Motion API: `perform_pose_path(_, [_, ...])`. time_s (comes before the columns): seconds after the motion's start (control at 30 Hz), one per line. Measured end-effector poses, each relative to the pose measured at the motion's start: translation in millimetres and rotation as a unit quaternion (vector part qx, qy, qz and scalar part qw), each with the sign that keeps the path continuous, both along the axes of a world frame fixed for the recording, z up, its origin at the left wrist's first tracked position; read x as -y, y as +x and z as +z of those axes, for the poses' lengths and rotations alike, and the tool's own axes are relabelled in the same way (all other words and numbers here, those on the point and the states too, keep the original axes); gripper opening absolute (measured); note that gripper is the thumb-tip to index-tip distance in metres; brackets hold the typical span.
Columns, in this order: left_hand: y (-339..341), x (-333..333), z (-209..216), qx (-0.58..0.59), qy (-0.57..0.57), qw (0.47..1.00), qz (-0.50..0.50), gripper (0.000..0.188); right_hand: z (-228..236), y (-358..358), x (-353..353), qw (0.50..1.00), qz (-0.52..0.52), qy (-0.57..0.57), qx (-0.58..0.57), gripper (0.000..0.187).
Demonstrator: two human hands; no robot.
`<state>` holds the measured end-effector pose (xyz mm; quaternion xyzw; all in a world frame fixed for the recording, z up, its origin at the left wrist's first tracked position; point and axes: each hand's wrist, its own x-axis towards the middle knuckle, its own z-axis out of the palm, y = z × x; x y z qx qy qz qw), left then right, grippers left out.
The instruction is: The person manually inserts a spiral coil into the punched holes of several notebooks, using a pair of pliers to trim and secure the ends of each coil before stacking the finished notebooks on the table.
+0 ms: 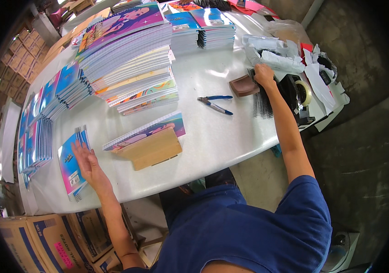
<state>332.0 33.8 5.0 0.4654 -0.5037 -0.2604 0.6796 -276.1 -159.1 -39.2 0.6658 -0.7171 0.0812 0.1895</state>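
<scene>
Left hand (86,163): open, flat on the blue spiral notebook (70,164) at the desk (212,136) edge, left of the wooden stand (152,149).
Right hand (264,75): closed on the black spiral coils (261,102), far right of the stand.
Coils' axis: running away from the person.
Pliers (215,103): between stand and coils, nearer the right hand.

White table (212,136): notebook stacks (130,63), blue-handled pliers (215,103), wooden wedge (151,149), black spirals (261,102), probably tape dispenser (300,93).

Glossy paper covers on notebooks (72,166); black wire spirals (262,104); matt wooden block (151,148); smooth white tabletop (212,136); pliers (215,103), blue plastic-coated handles.
</scene>
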Motion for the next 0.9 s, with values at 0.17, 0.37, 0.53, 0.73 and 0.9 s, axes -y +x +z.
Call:
perform_pose_path(0.17, [-3, -8, 11, -0.001, -0.018, 1.0, 0.008, 0.067, 10, 17, -5, 0.999, -0.013, -0.021, 0.029, 0.017])
perform_pose_path(0.37, [-10, -5, 17, 0.018, -0.02, 1.0, 0.016, 0.061, 2, 28, -5, 0.999, -0.033, 0.012, 0.017, 0.019])
perform_pose_path(0.53, [-21, -7, 33, 0.032, -0.029, 0.999, 0.031, 0.058, 7, 25, 9, 0.995, -0.021, 0.08, 0.05, 0.021])
perform_pose_path(0.73, [-33, -10, 50, 0.035, -0.051, 0.998, 0.033, 0.057, 14, 20, 15, 0.981, -0.004, 0.082, 0.173, 0.023])
perform_pose_path(0.9, [-61, -11, 73, 0.124, -0.032, 0.991, 0.041, 0.057, 41, 0, 10, 0.881, -0.014, 0.062, 0.469, 0.02])
